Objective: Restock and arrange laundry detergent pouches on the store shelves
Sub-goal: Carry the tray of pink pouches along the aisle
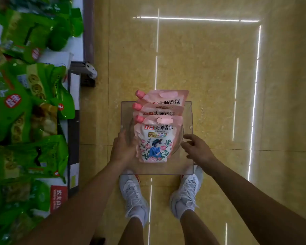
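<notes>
Your three pink pouches (155, 140), printed 立白 大师香氛 and 72小时, stand in a row inside the clear bin (187, 112). Your left grip (123, 147) curls round the bin's left wall. Your right grip (196, 149) is at its right wall, fingers loose, holding nothing. Green pouches (16, 106) crowd the shelves (73, 138) on your left.
</notes>
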Motion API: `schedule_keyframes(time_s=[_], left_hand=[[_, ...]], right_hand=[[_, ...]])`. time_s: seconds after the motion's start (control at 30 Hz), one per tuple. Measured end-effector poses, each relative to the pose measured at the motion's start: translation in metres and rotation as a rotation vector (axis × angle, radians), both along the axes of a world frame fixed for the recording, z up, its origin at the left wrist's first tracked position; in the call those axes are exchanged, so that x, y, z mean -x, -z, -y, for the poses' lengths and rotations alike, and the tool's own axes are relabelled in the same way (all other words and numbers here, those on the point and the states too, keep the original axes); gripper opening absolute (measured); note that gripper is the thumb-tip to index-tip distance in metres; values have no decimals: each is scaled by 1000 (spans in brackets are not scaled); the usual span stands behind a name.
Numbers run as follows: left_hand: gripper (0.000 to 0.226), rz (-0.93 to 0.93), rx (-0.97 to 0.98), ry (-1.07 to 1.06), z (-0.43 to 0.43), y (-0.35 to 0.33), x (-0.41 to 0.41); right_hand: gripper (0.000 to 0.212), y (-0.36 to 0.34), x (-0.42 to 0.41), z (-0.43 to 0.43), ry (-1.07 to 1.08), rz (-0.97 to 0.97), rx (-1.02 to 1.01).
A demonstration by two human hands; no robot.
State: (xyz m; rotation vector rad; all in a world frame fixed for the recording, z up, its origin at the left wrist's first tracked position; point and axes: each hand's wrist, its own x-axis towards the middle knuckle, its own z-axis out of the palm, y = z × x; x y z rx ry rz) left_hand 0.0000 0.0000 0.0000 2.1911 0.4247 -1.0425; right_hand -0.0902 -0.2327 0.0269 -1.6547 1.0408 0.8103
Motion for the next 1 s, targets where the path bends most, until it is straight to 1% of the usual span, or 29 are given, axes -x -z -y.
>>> schedule_keyframes(time_s=[0.1, 0.17, 0.23, 0.33, 0.47, 0.6, 0.7, 0.83, 0.87, 0.93, 1.0], left_hand=[[67, 35, -92, -31, 1, 21, -6], [69, 31, -134, -48, 2, 31, -9], [71, 29, -137, -51, 1, 38, -9], [76, 19, -135, -44, -3, 53, -10], [79, 10, -91, -40, -8, 66, -5], [68, 29, -84, -105, -15, 76, -4], [55, 39, -78, -146, -19, 80, -5], [40, -14, -50, -210, -26, 89, -12], [37, -25, -37, -213, -29, 91, -13], [34, -33, -20, -203, -31, 93, -14], [34, -20, 3, -204, -31, 95, -13]], right_hand=[[49, 24, -2, 3, -39, 13, 92], [53, 38, -5, 4, -19, 7, 164], [58, 49, -6, 2, 17, 12, 221], [65, 61, -7, -5, -13, 25, 309], [68, 68, -6, -15, -3, 36, 401], [68, 73, -5, -18, -28, 58, 470], [68, 76, -5, -17, 11, 44, 454], [68, 86, -3, -8, 149, -8, 336], [65, 90, -1, -4, 185, -10, 305], [51, 94, 2, 2, 212, -22, 249], [44, 101, 5, 7, 243, -13, 202]])
